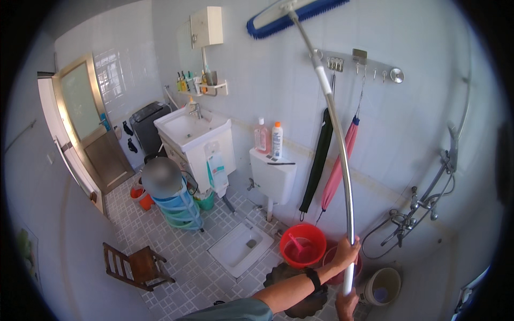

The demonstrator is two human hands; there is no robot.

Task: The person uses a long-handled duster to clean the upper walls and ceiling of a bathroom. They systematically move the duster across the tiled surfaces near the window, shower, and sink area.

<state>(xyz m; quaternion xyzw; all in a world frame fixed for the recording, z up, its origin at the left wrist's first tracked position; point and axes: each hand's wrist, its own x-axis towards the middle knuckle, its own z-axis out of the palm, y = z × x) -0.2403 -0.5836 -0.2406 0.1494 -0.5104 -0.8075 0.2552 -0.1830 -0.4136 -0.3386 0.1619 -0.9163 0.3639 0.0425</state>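
Head view | both hands gripping pole [338,155]: left hand [345,252] high, right hand [347,304] low | brush [292,15] on wall | risk: pole may snag hook rail [364,63], drop umbrellas [327,160].

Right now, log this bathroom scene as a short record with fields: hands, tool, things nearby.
left hand: gripping the pole of the long-handled brush
right hand: on the pole's lower end, partly cut off by the frame edge
brush head: blue bristles against the white tiled wall, high up
on wall hooks: black umbrella, pink umbrella
on floor: red bucket with a scoop in it, white bucket, squat toilet pan, wooden chair
right side: shower fitting
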